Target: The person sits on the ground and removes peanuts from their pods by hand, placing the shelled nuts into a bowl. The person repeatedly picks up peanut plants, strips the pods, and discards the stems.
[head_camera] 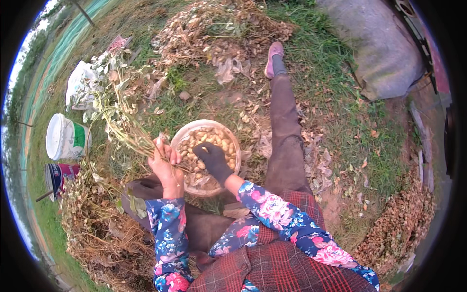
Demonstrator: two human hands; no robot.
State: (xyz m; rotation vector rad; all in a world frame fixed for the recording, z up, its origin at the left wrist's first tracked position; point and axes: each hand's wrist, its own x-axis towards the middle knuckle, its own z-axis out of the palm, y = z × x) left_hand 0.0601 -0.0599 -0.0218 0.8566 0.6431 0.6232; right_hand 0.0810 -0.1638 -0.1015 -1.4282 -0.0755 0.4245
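My bare left hand (165,157) grips a bunch of peanut plant stems (133,138) at the root end, and the leafy tops spread away to the upper left. A round pale basin (238,146) with many unshelled peanuts (209,135) in it stands on the ground between my legs. Over the basin is my right hand (214,160) in a dark glove, its fingers curled down close to the peanuts. A pale bit shows at its fingertips; I cannot tell whether it is held there or lies behind.
A heap of dried peanut plants (105,233) lies at my left and another heap (215,29) lies ahead. On the left are a white bucket (67,137), a dark and magenta bucket (62,179) and a white bag (80,82). A grey tarp (379,47) covers something at the upper right.
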